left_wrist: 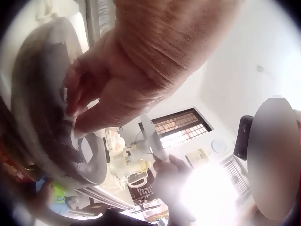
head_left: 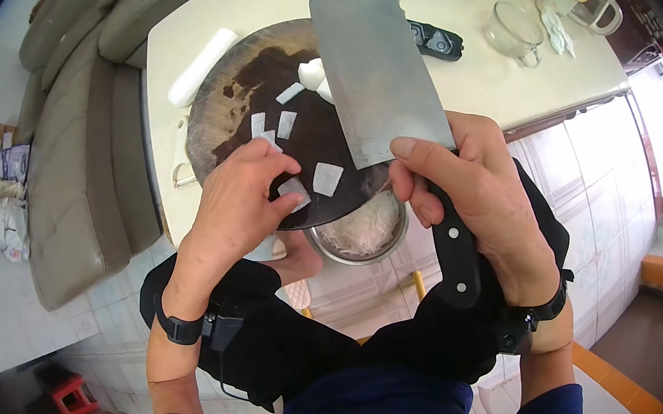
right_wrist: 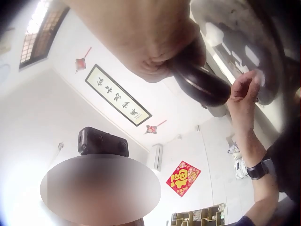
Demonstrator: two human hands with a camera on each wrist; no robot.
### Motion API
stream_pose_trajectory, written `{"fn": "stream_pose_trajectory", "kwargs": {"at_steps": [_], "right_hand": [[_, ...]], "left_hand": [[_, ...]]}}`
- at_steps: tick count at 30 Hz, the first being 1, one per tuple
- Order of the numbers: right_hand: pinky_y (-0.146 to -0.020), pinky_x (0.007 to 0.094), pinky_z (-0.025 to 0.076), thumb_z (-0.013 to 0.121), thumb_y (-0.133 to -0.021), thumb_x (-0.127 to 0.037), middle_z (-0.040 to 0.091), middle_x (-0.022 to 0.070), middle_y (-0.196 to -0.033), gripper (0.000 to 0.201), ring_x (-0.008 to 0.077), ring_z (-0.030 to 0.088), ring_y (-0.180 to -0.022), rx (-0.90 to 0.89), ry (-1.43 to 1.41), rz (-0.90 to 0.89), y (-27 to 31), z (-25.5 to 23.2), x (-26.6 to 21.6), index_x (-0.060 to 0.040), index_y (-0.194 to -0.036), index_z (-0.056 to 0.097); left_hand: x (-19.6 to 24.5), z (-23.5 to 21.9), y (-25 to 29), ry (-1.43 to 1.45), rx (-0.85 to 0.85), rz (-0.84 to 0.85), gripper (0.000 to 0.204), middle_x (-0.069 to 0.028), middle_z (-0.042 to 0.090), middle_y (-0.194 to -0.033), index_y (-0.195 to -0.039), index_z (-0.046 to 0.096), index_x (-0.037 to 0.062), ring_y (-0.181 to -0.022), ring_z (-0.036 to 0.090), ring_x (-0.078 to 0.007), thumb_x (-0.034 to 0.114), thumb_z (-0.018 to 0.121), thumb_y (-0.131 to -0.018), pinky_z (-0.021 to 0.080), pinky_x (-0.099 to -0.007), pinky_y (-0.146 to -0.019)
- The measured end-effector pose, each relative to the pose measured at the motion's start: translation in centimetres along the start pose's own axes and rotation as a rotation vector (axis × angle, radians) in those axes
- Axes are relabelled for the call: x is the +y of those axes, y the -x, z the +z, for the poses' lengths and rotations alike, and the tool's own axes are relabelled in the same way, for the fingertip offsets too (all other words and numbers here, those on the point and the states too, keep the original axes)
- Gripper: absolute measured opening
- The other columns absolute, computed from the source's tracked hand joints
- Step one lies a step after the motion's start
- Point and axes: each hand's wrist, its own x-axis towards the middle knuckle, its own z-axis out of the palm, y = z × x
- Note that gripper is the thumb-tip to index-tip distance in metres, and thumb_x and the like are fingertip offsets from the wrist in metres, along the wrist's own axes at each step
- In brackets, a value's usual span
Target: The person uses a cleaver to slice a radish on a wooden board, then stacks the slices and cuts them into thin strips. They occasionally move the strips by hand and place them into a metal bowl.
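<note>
My right hand grips a cleaver by its black handle, thumb laid along the base of the blade. The broad blade hangs over the right part of a round, dark, wet chopping board. Low over the board's near side, my left hand has its thumb and forefinger at opposite edges of a thin white radish slice. Beside it lies another slice, and several smaller pieces are scattered farther back. White chunks sit partly behind the blade. The right wrist view also shows the left hand at the slices.
A metal bowl of white shreds stands below the board's near edge. On the pale table are a long white radish-like piece, a peeler, a black object and a glass cup. A sofa stands at left.
</note>
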Motion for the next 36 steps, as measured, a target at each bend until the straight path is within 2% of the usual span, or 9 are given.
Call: {"fn": "stream_pose_trajectory", "kwargs": {"at_steps": [2, 5, 9, 20, 24, 26, 29, 32, 36], "right_hand": [[-0.051, 0.0228, 0.041, 0.060, -0.087, -0.019, 0.059, 0.0054, -0.062, 0.028, 0.0083, 0.053, -0.052, 0.012, -0.005, 0.003, 0.0, 0.1, 0.0, 0.0045, -0.072, 0.061], [-0.051, 0.0229, 0.041, 0.059, -0.087, -0.019, 0.059, 0.0054, -0.062, 0.027, 0.0082, 0.053, -0.052, -0.007, 0.014, -0.001, 0.0, 0.1, 0.1, 0.0049, -0.073, 0.061], [-0.045, 0.0209, 0.037, 0.058, -0.091, -0.016, 0.058, 0.0041, -0.063, 0.022, 0.0058, 0.047, -0.047, 0.004, 0.016, -0.042, 0.0, 0.2, 0.5, 0.0021, -0.080, 0.061], [-0.050, 0.0223, 0.041, 0.059, -0.088, -0.016, 0.061, 0.0053, -0.066, 0.024, 0.0076, 0.052, -0.052, -0.024, -0.010, -0.016, 0.3, 0.0, -0.1, 0.0051, -0.078, 0.061], [-0.050, 0.0222, 0.040, 0.058, -0.088, -0.017, 0.060, 0.0048, -0.064, 0.025, 0.0072, 0.052, -0.051, 0.000, 0.006, -0.021, 0.5, -0.3, -0.2, 0.0046, -0.076, 0.061], [-0.050, 0.0223, 0.040, 0.058, -0.088, -0.017, 0.060, 0.0045, -0.063, 0.026, 0.0071, 0.052, -0.051, 0.020, -0.028, -0.027, 0.6, -0.4, -0.4, 0.0044, -0.075, 0.061], [-0.050, 0.0222, 0.040, 0.058, -0.088, -0.016, 0.060, 0.0042, -0.062, 0.026, 0.0067, 0.052, -0.050, 0.042, -0.035, -0.046, 0.5, -1.0, -0.2, 0.0034, -0.072, 0.061], [-0.050, 0.0223, 0.040, 0.058, -0.088, -0.016, 0.060, 0.0042, -0.063, 0.025, 0.0067, 0.052, -0.050, 0.046, -0.034, -0.063, 0.5, -1.0, -0.3, 0.0032, -0.073, 0.061], [-0.050, 0.0221, 0.040, 0.058, -0.088, -0.017, 0.059, 0.0039, -0.062, 0.025, 0.0071, 0.052, -0.049, 0.051, -0.030, -0.052, 0.5, -0.7, -0.2, 0.0032, -0.073, 0.061]], "left_hand": [[-0.1, 0.6, -0.4, 0.085, 0.162, 0.353, 0.032, -0.0102, 0.063, -0.109, -0.102, 0.067, 0.0041, -0.098, 0.059, -0.0308, 0.004, 0.076, -0.071, 0.050, -0.0373, -0.082], [-0.1, 2.1, -1.2, 0.060, 0.167, 0.537, 0.034, -0.0119, 0.061, -0.109, -0.104, 0.065, 0.0037, -0.107, 0.056, -0.0314, 0.002, 0.074, -0.072, 0.047, -0.0393, -0.088], [-0.6, 3.1, -2.0, 0.074, 0.134, 0.556, 0.031, -0.0120, 0.061, -0.104, -0.104, 0.064, 0.0021, -0.101, 0.057, -0.0313, 0.003, 0.072, -0.073, 0.047, -0.0397, -0.088], [0.2, 4.3, -2.3, -0.044, 0.488, 0.440, 0.026, -0.0118, 0.061, -0.091, -0.094, 0.063, 0.0018, -0.083, 0.061, -0.0334, 0.011, 0.076, -0.074, 0.051, -0.0411, -0.071], [-1.1, -0.1, -0.5, 0.074, 0.384, 0.316, 0.025, -0.0138, 0.064, -0.090, -0.096, 0.066, 0.0012, -0.082, 0.064, -0.0320, 0.007, 0.077, -0.074, 0.052, -0.0380, -0.072], [-1.9, -2.2, 0.8, 0.114, 0.336, 0.159, 0.023, -0.0094, 0.066, -0.092, -0.100, 0.067, 0.0000, -0.077, 0.061, -0.0176, -0.002, 0.072, -0.078, 0.050, -0.0286, -0.072], [-2.8, -3.7, 2.0, 0.094, 0.377, 0.014, 0.024, -0.0076, 0.067, -0.095, -0.100, 0.068, -0.0010, -0.077, 0.061, -0.0133, -0.007, 0.070, -0.077, 0.049, -0.0263, -0.072], [-2.8, -2.2, 2.6, 0.225, 0.223, 0.153, 0.026, -0.0084, 0.067, -0.095, -0.100, 0.068, -0.0011, -0.078, 0.061, -0.0143, -0.009, 0.070, -0.076, 0.050, -0.0265, -0.072], [-1.9, 0.6, 2.7, 0.143, 0.122, 0.279, 0.028, -0.0119, 0.064, -0.105, -0.102, 0.068, 0.0006, -0.089, 0.065, -0.0285, -0.008, 0.071, -0.076, 0.052, -0.0327, -0.076]]}}
